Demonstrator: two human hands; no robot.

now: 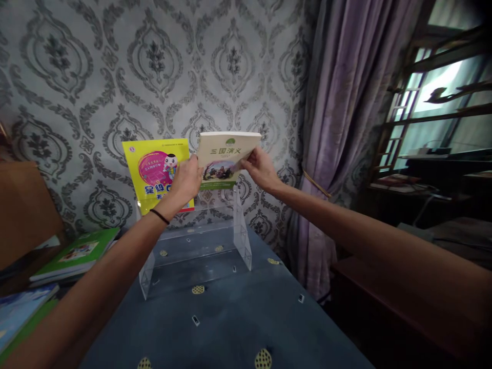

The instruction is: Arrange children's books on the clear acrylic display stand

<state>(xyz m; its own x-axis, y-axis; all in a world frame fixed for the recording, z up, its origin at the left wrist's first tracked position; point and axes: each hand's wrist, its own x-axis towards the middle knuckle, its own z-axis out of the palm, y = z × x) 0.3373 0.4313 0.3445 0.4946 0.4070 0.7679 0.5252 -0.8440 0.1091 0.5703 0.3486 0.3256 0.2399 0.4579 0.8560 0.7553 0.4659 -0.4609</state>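
Both my hands hold a cream book (223,148) with a green lower band, upright and slightly tilted, over the right part of a clear acrylic stand (242,236). My left hand (187,178) grips its left edge with closed fingers. Thumb and fingers of my right hand (261,168) pinch its right side. To the left, a yellow book (154,159) with a cartoon figure stands in the stand's top tier, partly hidden behind my left hand. Whether the cream book's bottom edge touches the stand, I cannot tell.
Green books (82,251) and a blue-covered book (23,312) lie at the left beside a brown box (28,210). The stand rests on a dark patterned tablecloth (230,323) against a wallpapered wall. A purple curtain (334,128) hangs at right.
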